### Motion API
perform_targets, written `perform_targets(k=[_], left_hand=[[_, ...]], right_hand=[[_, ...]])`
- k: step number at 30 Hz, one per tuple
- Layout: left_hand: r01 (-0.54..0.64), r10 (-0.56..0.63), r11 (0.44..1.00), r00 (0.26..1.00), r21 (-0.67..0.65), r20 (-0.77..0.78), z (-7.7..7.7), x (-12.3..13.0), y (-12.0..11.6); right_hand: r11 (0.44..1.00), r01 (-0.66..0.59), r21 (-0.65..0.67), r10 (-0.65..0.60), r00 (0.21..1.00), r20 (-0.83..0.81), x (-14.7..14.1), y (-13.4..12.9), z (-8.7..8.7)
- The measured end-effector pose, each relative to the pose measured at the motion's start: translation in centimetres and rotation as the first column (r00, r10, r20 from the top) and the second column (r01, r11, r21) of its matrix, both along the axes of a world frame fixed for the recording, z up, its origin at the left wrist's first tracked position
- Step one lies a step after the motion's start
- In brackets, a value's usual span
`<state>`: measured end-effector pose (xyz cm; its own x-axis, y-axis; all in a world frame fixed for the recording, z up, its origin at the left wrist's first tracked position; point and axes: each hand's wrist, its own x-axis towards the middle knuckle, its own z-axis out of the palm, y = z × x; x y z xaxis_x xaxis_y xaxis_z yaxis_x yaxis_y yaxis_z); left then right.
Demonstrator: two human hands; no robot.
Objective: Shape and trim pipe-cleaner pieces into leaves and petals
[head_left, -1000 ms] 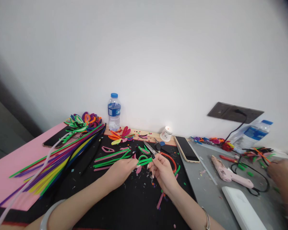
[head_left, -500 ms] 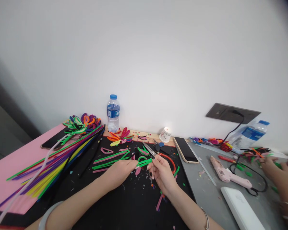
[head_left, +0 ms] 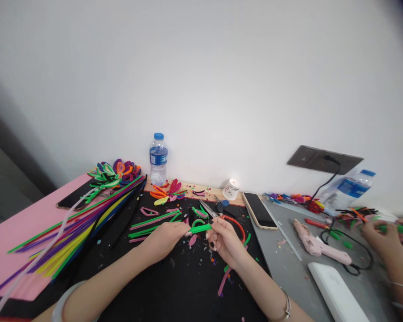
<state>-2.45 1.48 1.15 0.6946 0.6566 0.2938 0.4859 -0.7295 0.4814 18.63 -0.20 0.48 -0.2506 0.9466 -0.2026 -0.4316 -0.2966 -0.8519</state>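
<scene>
Green pipe cleaners stretch in a short flat bundle between my two hands, above the black mat. My left hand pinches their left end. The other end is pinched by my right hand, between thumb and forefinger. Just behind my right fingertips lie scissors with open blades and an orange-red handle loop. A small pink leaf-shaped piece rests under the bundle. Pink and green pipe cleaner strips lie behind my left hand, near a bent green-and-pink loop.
Long coloured pipe cleaners spread at left. A water bottle, a paper cup and a phone stand or lie along the back. At right are a pink glue gun, a white case and another person's hand.
My hands have drawn slightly closer together, and the green pipe cleaners now lie flush in a tighter bundle. At right, the other person's hand has shifted slightly left.
</scene>
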Motion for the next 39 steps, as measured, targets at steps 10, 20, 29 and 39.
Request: perform_targets(k=[10, 20, 29, 39], left_hand=[[-0.044, 0.088, 0.973, 0.978, -0.225, 0.189, 0.2, 0.3, -0.2], [0.070, 0.047, 0.902, 0.965, -0.426, 0.259, 0.4, 0.9, -0.5], [-0.027, 0.224, 0.806, 0.939, -0.591, 0.262, -0.1, 1.1, -0.3], [0.104, 0.369, 0.604, 0.842, -0.790, 0.394, -0.9, 1.5, 0.1]], right_hand=[[0.992, -0.126, 0.026, 0.126, 0.992, -0.004, 0.4, 0.2, 0.8], [0.984, -0.019, 0.180, -0.022, 0.975, 0.222, -0.2, -0.2, 0.8], [0.957, 0.056, 0.284, -0.174, 0.895, 0.410, -0.7, -0.4, 0.5], [0.842, -0.040, 0.538, -0.368, 0.687, 0.626, -0.9, -1.9, 0.4]])
